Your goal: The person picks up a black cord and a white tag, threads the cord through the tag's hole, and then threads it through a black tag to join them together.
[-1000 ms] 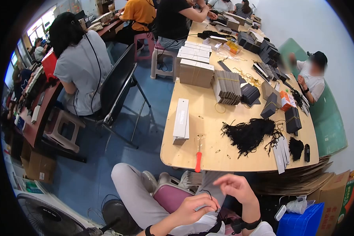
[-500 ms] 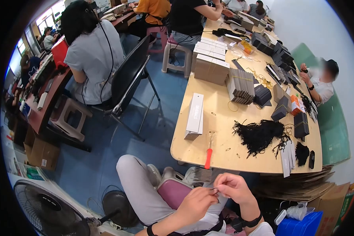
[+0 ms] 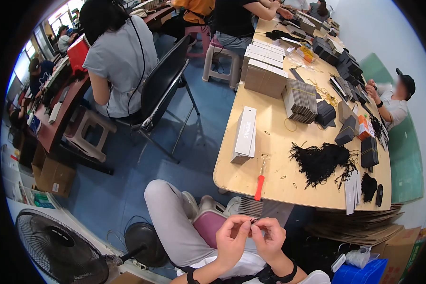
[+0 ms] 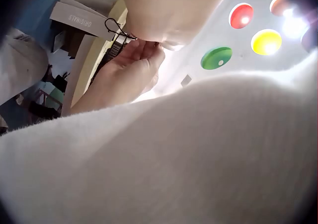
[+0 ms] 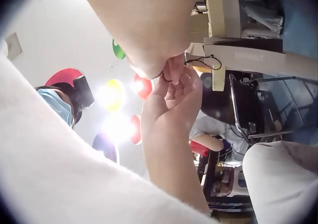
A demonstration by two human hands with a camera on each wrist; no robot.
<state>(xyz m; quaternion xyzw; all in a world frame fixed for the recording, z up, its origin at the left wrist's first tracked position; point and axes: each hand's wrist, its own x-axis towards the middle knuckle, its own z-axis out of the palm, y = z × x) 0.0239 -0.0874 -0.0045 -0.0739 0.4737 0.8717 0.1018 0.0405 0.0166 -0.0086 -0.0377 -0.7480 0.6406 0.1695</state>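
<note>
In the head view my left hand [image 3: 231, 240] and right hand [image 3: 270, 237] meet above my lap, fingertips together. Thumbs and fingers of both pinch a thin black cord [image 3: 254, 221]. Its loose loop sticks out past the fingertips in both wrist views. Most of the cord is hidden inside the fingers. Just beyond the hands, a bundle of grey strips [image 3: 251, 207] sits by my knee, below the table edge. Nearest on the table are a red-handled tool [image 3: 259, 187] and a stack of white tags [image 3: 244, 135] printed ORIGINALS.
On the wooden table [image 3: 227, 173] lie a heap of black cords [image 3: 322, 163], loose white tags [image 3: 352, 191] and banded card stacks [image 3: 300, 100]. A fan [image 3: 59, 244] stands at lower left, a blue bin [image 3: 362, 271] at lower right. People sit around the tables.
My right hand, raised apart earlier, has come over to the left hand. Both now pinch the cord together. The grey piece seen in my left hand no longer shows. The head view has shifted.
</note>
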